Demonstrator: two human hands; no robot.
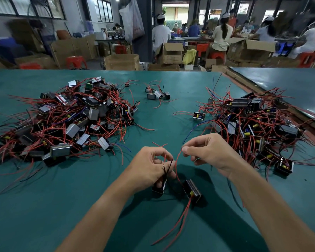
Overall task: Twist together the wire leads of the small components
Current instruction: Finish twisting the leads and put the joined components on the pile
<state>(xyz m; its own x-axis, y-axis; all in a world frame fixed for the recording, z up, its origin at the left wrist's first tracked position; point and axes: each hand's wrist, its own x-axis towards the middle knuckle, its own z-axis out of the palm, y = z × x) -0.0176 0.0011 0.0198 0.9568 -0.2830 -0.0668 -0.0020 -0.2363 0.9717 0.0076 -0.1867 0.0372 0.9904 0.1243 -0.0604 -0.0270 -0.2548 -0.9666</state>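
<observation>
1. A red wire [178, 155] rises from a small block [192, 190] lying on the table [44, 215]. Its upper end is pinched between thumb and fingertip of the right hand [209, 151], above the block.
2. Just left of the block, black wires [166, 169] and a red one are pinched by the curled left hand [149, 166]. A second block [159, 187] sits under that hand; whether it is gripped or only resting cannot be told.
3. Judged: the wires are thin, limp and slightly springy, the blocks small but dense. Hold is best taken near the wire tips, since the insulation may slip.
4. Beyond the block, a left pile [62, 120], a right pile [253, 124] and a small group [157, 93] of blocks are noted.
5. Open cardboard boxes [171, 51] stand far behind the block; their contents cannot be made out.
</observation>
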